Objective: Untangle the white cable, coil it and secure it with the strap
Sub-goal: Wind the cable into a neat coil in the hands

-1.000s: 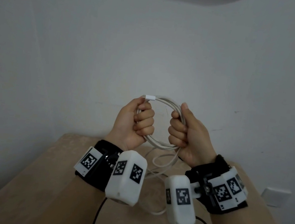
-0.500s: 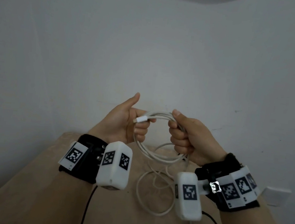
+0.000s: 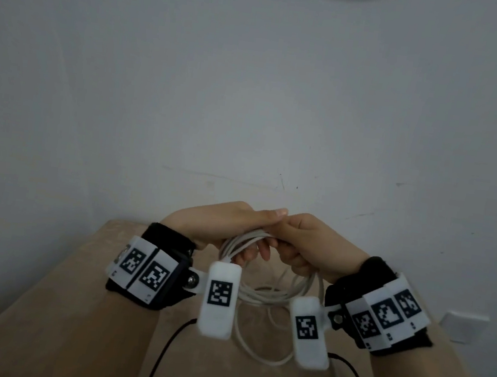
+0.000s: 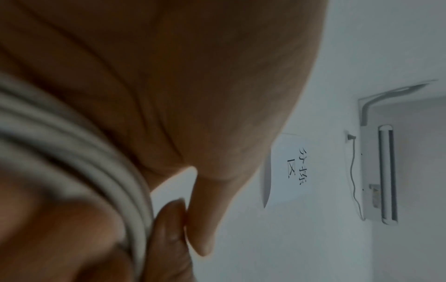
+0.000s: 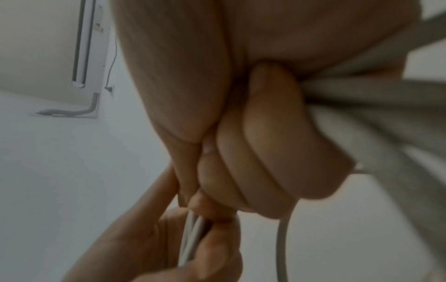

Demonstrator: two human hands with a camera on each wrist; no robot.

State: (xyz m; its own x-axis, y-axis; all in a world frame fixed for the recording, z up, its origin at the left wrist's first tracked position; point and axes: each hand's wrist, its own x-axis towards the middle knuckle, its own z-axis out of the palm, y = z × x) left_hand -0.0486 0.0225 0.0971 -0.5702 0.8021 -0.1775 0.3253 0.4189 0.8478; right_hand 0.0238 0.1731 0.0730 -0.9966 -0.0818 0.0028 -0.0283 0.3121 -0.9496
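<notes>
While both hands meet above the bench (image 3: 70, 307), the left hand (image 3: 221, 222) and right hand (image 3: 312, 246) each hold a narrow grip on the white cable (image 3: 271, 294), fingers curled round the bundled loops at the top. L thumb tip touches the R hand. From the R wrist view, the curled fingers (image 5: 265, 143) clamp several strands. Coil hangs below btwn the wrists; a looser loop droops lower to the bench, w/ a tail running toward the near edge. Pale wall (image 3: 252, 95) behind.
</notes>
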